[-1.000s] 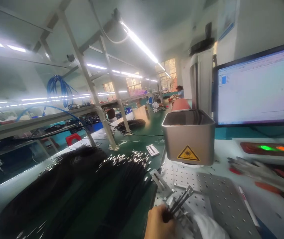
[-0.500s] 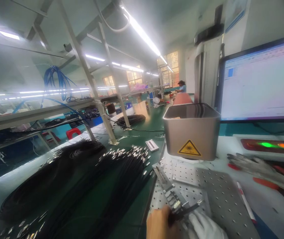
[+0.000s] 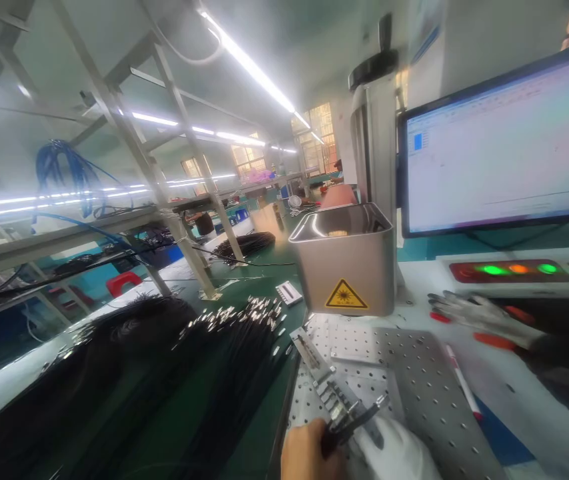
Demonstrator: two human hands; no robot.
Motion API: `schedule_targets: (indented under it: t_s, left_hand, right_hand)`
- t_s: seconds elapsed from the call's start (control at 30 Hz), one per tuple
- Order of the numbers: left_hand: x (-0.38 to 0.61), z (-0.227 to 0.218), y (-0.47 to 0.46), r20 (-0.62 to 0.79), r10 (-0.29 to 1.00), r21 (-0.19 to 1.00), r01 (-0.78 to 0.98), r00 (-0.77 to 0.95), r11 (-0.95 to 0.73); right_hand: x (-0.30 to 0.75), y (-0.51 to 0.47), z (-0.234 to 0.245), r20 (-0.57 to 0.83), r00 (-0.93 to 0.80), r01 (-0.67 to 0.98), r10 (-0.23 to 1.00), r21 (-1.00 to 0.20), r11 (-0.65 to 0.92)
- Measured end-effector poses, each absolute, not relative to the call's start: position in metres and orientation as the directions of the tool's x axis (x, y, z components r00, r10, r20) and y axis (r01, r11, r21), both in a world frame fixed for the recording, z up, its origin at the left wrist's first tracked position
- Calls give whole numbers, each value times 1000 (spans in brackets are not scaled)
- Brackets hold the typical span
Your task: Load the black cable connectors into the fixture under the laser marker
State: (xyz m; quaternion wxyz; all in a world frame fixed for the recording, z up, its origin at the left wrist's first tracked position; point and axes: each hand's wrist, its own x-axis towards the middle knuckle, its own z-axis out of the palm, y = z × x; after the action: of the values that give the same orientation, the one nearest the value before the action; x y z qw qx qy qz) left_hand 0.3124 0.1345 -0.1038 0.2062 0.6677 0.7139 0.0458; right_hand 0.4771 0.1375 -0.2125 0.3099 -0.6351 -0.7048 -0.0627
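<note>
Head view: at the lower edge, the bare left hand [image 3: 307,457] is closed around the black ends of a small bunch of cable connectors [image 3: 357,421], whose metal tips lie against the slotted metal fixture [image 3: 325,383] on the perforated plate [image 3: 429,393]. Just beside it, the white-gloved right hand [image 3: 397,457] rests on the plate touching the same connectors; whether it grips them cannot be told. Behind the plate stands the laser marker housing [image 3: 344,263] with its yellow warning label [image 3: 346,295]. Left of the plate, bundles of black cables [image 3: 224,360] with metal plugs lie across the green bench [image 3: 259,280]. To the right are a monitor [image 3: 504,140], a control panel [image 3: 509,270] with lit lamps, a spare glove [image 3: 479,317] and a pen [image 3: 462,387].
</note>
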Motion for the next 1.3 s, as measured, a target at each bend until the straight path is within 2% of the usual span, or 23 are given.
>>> schedule_targets:
  t_s: [0.2,0.3,0.63,0.77,0.93,1.0,1.07,1.17,1.3]
  left_hand:
    - [312,-107,135,-213,976,453,881,-45,140]
    - [314,-106,134,-206,977,498,853,-60,158]
    - [323,-102,137,-288,950,606,745,-121,279]
    - [321,-94,138,-269,956,617,742,-117,264]
    - [308,-84,142,-209,978,762,623,-22,177]
    - [302,-83,143,-180,984,806,572,-13,155]
    - [294,-82,142,-174,985,827,545,17,136]
    - [282,-84,139,-212,976,830,536,48,154]
    - [270,-88,136,-249,968,809,558,37,187]
  right_hand:
    - [470,144,-220,535,66,940,842,-317,128]
    - [476,146,-224,510,32,925,859,-342,169]
    - [485,140,-209,323,18,864,946,-481,148]
    - [482,143,-210,378,23,896,925,-419,148]
    - [479,147,-211,478,75,917,875,-379,128]
    - [476,146,-210,476,64,907,877,-395,148]
    - [474,146,-210,464,119,913,878,-399,87]
    - [474,147,-213,409,139,911,902,-410,46]
    - [481,152,-220,355,89,894,931,-441,83]
